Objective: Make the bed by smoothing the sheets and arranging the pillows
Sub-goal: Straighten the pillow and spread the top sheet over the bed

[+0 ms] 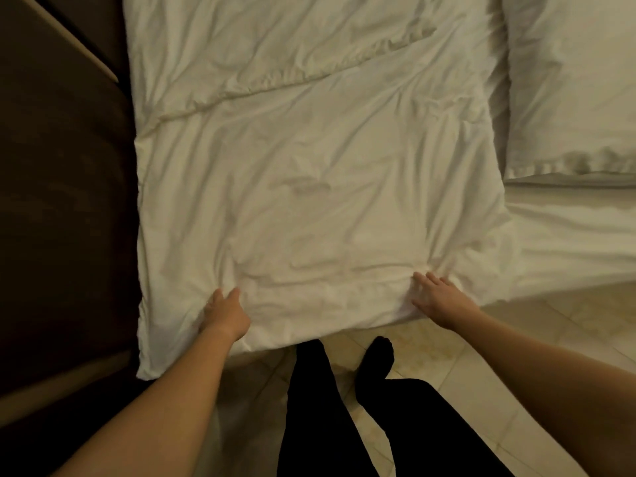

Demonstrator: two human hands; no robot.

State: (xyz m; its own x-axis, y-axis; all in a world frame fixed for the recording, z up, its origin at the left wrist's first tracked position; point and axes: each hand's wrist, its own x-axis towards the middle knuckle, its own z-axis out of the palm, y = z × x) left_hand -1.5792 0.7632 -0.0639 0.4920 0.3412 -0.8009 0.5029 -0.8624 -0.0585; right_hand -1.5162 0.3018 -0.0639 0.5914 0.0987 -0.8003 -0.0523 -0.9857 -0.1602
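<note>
This is a bedroom. A bed [557, 266] fills most of the view, made up all in white. A rumpled duvet [309, 201] is spread across it, a pillow [568, 80] lies at its far right corner, and a bare sheet [578, 215] shows along the near right edge. Pale tiles [516, 325] cover the floor beside it. Against the bed's left edge stands dark furniture [62, 201], too dim to name.

1. Duvet [309, 187], centre of frame: plain white, no print.
2. Pillow [578, 80], upper right, and sheet [568, 235], right: the same plain white.
3. Floor [516, 339], lower right: cream tiles with pale joint lines.
4. Trousers [309, 425] and sock [377, 356], bottom centre: black.
5. Panel [62, 201], left: dark brown, with a tan strip [69, 39] at upper left.
</note>
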